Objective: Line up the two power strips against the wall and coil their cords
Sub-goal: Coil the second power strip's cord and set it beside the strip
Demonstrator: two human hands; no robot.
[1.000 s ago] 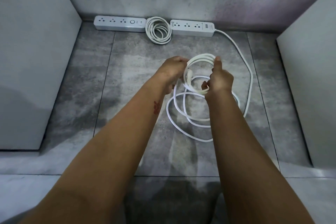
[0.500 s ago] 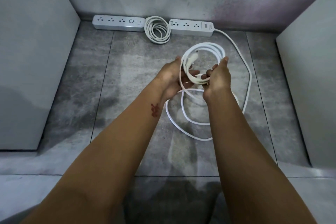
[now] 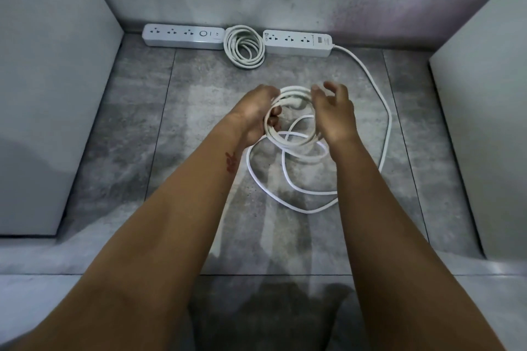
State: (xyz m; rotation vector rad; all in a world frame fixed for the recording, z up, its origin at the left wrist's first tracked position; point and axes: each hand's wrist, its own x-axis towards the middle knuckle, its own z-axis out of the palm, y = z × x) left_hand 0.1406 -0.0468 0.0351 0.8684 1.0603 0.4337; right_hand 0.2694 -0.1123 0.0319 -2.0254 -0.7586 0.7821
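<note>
Two hands flank the coil: my left hand grips it, right hand spread open beside it; slack cord lies on its near side.

Right hand blurred — cord loops partly hidden behind it.

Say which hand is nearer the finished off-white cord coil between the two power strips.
Left. The left hand, gripping the white cord loops, is directly below that off-white cord coil in the view; the right hand, fingers open, is farther off to its right.
</note>
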